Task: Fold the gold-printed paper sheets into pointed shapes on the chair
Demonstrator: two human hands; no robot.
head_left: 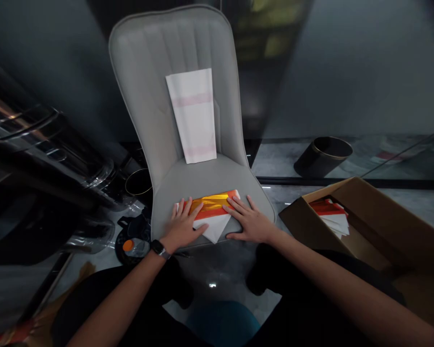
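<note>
Left hand (183,225): pressed flat on the left end of a folded orange-and-gold foil packet (211,209) - fingers spread, grip open, nothing clasped; a dark smartwatch (159,249) sits on the wrist.

Right hand (249,220): flat on the packet's right end and the seat beside it, fingers fanned, grip likewise open and closing on nothing.

Packet: lying crosswise at the front of the seat of a gray upholstered chair (173,188), between the two hands and touching both; gold foil runs along the top, orange bands edge it, and a white paper flap points down toward the person.

Backrest: a long white paper sheet (192,115) with two pale pink bands stands against the channelled upholstery, its lower edge at the seat.

Right of chair: an open cardboard box (361,217) holds a stack of folded red-and-white packets (329,217), some distance from the right hand.

Floor: a black bin with a gold rim (321,156) stands beyond the chair on the right; a similar dark round bin (139,183) sits just behind the chair's left side - near it, a clear plastic bottle with an orange cap (133,247) lies low by the seat.

Far left: shiny dark objects, too blurred to name.
</note>
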